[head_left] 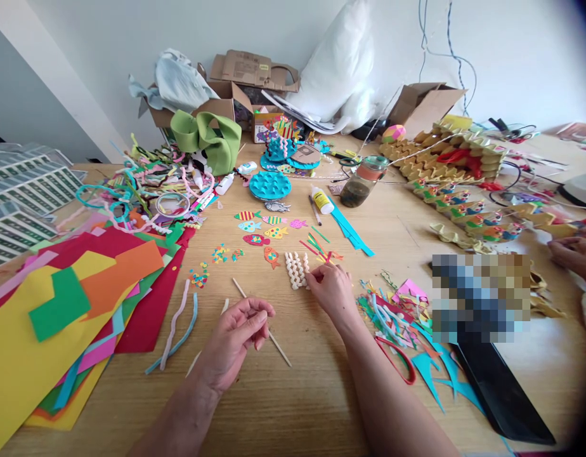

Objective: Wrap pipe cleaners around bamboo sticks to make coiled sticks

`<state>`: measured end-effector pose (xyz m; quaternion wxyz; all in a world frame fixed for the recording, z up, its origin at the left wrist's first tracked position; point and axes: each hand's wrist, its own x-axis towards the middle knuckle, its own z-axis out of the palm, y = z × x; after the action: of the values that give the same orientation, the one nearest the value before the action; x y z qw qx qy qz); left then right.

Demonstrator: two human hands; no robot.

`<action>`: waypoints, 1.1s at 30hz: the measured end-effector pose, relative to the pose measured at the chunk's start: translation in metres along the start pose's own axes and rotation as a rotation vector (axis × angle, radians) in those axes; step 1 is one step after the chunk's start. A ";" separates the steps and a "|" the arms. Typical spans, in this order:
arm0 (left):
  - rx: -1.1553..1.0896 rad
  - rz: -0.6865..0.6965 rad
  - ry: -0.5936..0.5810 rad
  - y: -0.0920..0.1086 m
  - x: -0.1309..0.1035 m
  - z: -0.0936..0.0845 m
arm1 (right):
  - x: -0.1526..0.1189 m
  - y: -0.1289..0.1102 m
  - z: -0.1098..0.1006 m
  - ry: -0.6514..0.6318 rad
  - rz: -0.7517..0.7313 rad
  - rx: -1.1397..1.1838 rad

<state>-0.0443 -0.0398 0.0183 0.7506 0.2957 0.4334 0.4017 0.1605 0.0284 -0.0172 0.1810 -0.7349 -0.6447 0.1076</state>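
At the right end of a row of white twisted strips (295, 270), my right hand (333, 292) has its fingers pinched on the last strip. My left hand (236, 336) hovers over a thin wooden stick (278, 349), fingers loosely curled and apart, with nothing visible in them. Pink (175, 324) and blue fuzzy stems (182, 343) lie left of it, and a white stem is partly hidden behind the hand. Several patterned paper fish (275, 233) lie beyond the strips, near thin coloured paper strips (316, 244).
Coloured sheets (103, 279) cover the left side. Glue bottle (322, 200), glass jar (364, 182) and blue disc (269, 185) stand farther back. Paper scraps (392, 311), red-handled scissors (402, 365) and a black tray (502, 387) lie right. Another person's hand (576, 254) is at the far right.
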 end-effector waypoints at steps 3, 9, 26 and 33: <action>0.012 0.020 -0.012 -0.001 0.000 0.000 | 0.001 0.001 -0.001 0.019 0.007 0.027; 0.174 0.195 0.037 -0.005 0.001 0.002 | 0.001 -0.004 -0.011 0.157 0.003 0.285; 0.812 0.755 0.257 -0.023 0.007 0.002 | -0.041 -0.057 -0.012 -0.031 -0.249 0.658; 0.821 0.837 0.231 -0.021 0.006 0.003 | -0.040 -0.057 -0.015 -0.103 -0.192 0.780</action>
<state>-0.0323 -0.0456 0.0002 0.3009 0.6617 0.4788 0.4923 0.1087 -0.0071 0.0163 0.4231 -0.5411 -0.6295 0.3633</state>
